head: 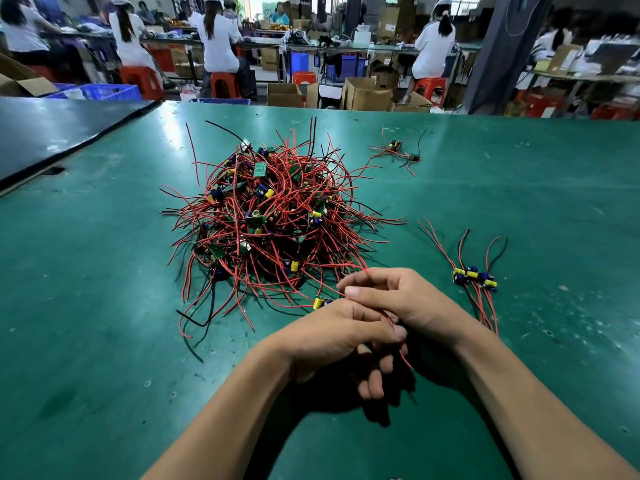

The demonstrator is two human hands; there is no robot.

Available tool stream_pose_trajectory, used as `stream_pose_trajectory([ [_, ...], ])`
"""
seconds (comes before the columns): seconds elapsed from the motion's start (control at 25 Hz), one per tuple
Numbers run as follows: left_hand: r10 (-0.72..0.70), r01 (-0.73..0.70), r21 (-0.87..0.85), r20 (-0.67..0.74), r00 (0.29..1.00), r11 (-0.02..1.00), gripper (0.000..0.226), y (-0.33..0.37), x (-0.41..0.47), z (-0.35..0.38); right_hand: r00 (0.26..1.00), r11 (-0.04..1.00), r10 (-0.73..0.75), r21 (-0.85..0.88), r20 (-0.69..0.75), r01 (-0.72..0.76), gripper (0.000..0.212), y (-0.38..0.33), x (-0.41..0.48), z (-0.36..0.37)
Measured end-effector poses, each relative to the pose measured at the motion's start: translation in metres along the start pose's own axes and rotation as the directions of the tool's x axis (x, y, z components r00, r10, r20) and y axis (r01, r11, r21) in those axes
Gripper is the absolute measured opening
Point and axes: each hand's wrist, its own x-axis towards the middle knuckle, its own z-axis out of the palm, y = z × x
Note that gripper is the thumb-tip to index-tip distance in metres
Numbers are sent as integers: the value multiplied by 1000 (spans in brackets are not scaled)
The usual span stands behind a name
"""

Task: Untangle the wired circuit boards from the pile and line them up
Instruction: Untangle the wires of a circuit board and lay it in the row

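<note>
Just before the bristly pile point(273, 216) of thin-wired green boards on the smooth green mat point(104, 306), left hand point(329, 337) and right hand point(398, 299) overlap, curled fingers pinching one red wire point(389, 318).

Green work table point(104, 306), seated workers in white point(218, 36) beyond, orange stools point(221, 85), cardboard boxes point(367, 95); blue crates point(104, 91)

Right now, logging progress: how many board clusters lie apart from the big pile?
2: far cluster beyond the pile; near cluster right of the right hand. It and the left hand hold another wired board.
</note>
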Motion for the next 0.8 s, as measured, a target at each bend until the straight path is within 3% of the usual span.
stream_pose_trajectory([
  [0.08,13,-13,-1,1,1000,1000,18,-2,2,0,1000,1000,-11,-21,-2,11,14,-2,0,0],
  [0.16,30,-30,-17,-10,999,999,16,-4,3,-3,999,999,-32,-20,-37,31,14,-7,1,0],
  [0.32,37,-66,-150,-187,982,986,16,-5,7,-5,983,971,-80,210,-165,114,22,-10,3,-7],
  [0.44,91,-233,-250,-474,876,940,5,-1,11,-8,976,938,-96,310,-194,154,20,-12,3,-14],
  [0.52,147,-359,-270,-579,802,893,9,2,9,-13,977,935,-99,319,-187,156,22,-13,1,-17],
  [0.8,258,-459,-213,-595,761,862,17,4,4,-10,985,947,-103,288,-141,140,16,-15,0,-19],
])
